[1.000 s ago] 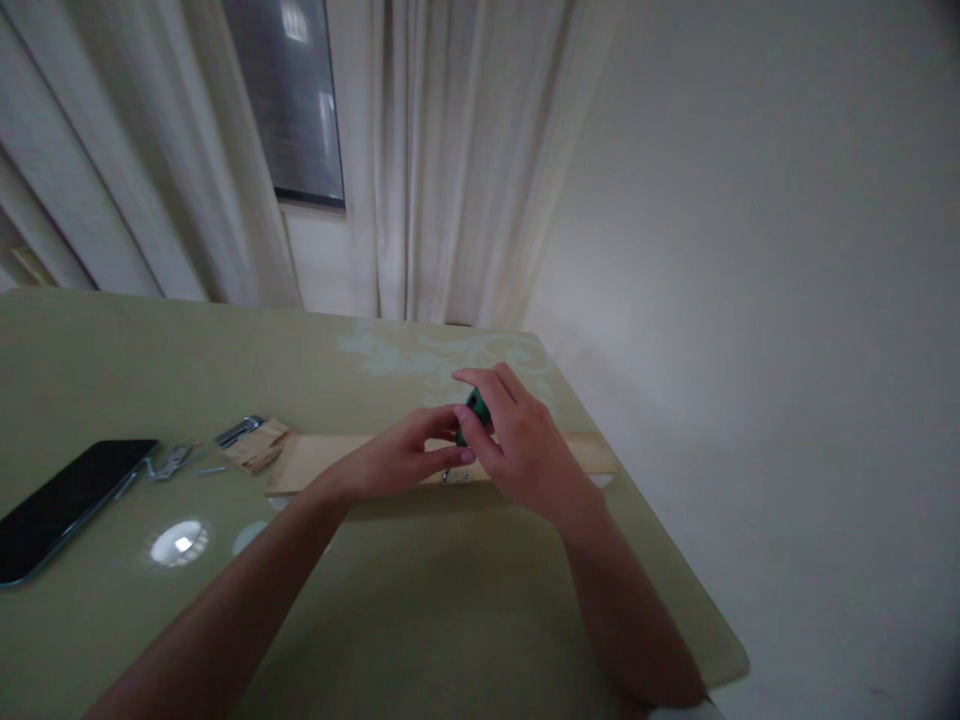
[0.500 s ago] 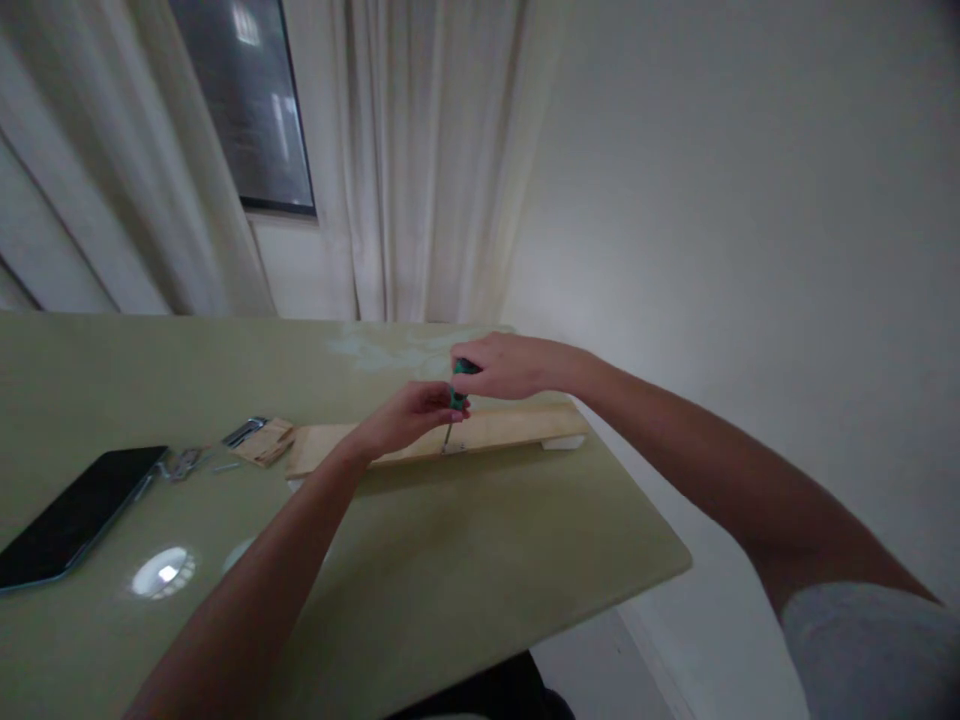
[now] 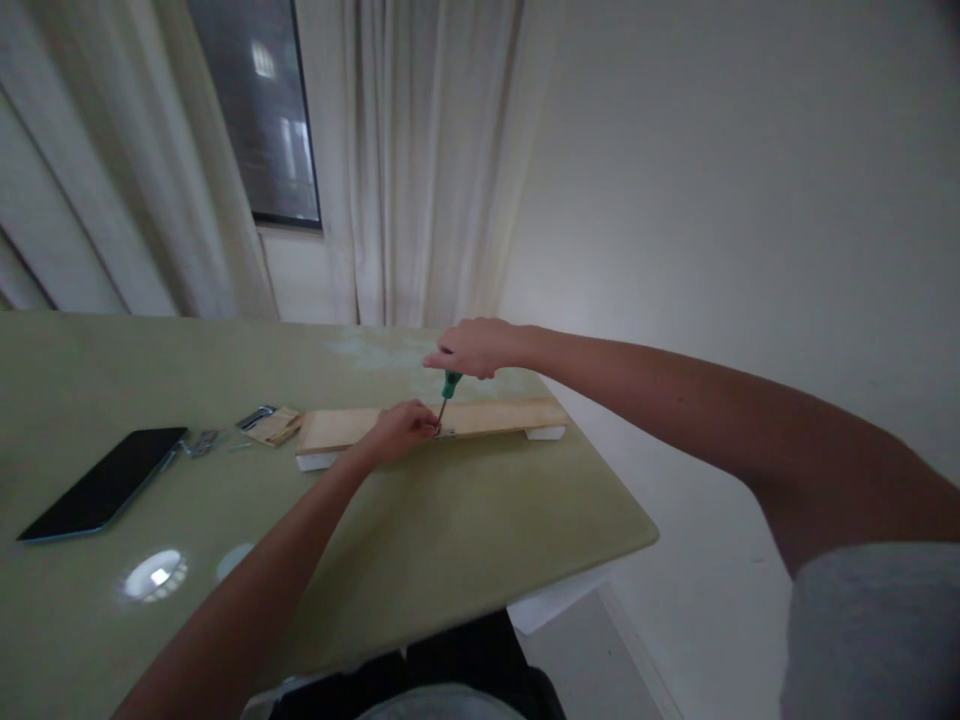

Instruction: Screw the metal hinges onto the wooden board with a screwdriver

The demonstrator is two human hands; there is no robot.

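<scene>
right hand (image 3: 480,347): centre of the frame, closed over the top of the green-handled screwdriver.
green-handled screwdriver (image 3: 451,384): centre of the frame, slightly tilted, shaft pointing down to the board's near edge.
left hand (image 3: 401,430): just left of centre, fingers drawn narrow beside the screwdriver's tip; cannot tell whether they pinch anything.
metal fitting (image 3: 448,433): at the board's near edge, just beside the left fingertips, too small to make out fully.
wooden board (image 3: 502,417): across the middle of the frame, lying flat, partly behind the left hand.
white blocks (image 3: 545,434): under the board's left and right ends.
wood piece (image 3: 275,427): left of centre, near the board's left end.
metal parts (image 3: 204,443): left of the frame, between wood piece and dark-screened device.
dark-screened device (image 3: 105,485): left side, flat on the worktop (image 3: 487,530).
curtains (image 3: 435,160): upper left and upper centre, beside the window (image 3: 259,110).
</scene>
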